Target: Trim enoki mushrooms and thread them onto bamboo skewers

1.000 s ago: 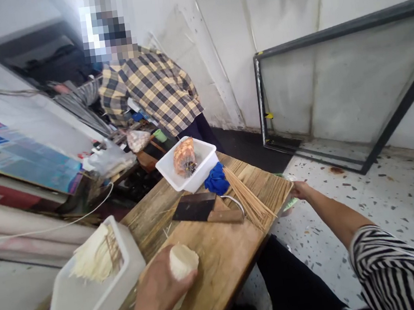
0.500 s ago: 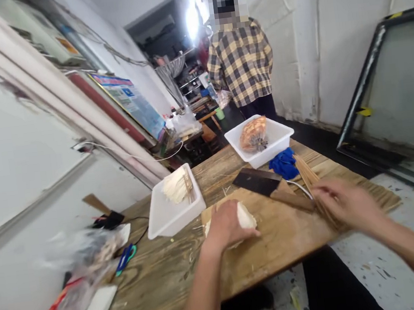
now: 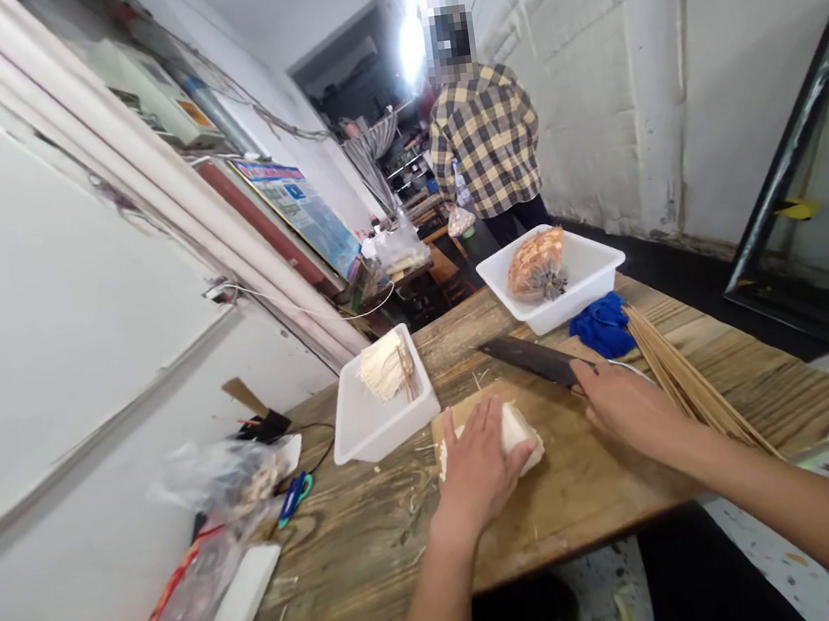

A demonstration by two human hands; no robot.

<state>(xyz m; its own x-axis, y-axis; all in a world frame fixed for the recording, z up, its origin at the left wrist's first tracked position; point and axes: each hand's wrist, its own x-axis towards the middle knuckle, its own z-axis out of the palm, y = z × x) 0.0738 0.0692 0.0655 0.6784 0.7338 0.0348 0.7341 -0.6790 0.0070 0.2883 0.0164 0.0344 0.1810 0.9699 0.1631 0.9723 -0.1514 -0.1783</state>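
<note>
At far left, clear plastic bags [image 3: 202, 488] and blue scissors [image 3: 295, 491] lie on the wooden table [image 3: 383, 546]. A white tray [image 3: 375, 421] holding pale strands stands just beside the cutting board [image 3: 568, 453]. The left hand [image 3: 479, 469] presses down, fingers curled over a white block [image 3: 516, 429] on the board. The right hand [image 3: 627, 405] closes around the cleaver [image 3: 534, 361] handle, blade flat on the board. Judged step: gripping the cleaver to cut; the blade must be raised clear of the left fingers. Skewers [image 3: 687, 383], a blue cloth [image 3: 602, 326] and a second tray [image 3: 569, 281] lie right. Behind, a person in a plaid shirt [image 3: 485, 141] stands in a narrow white-walled room.
</note>
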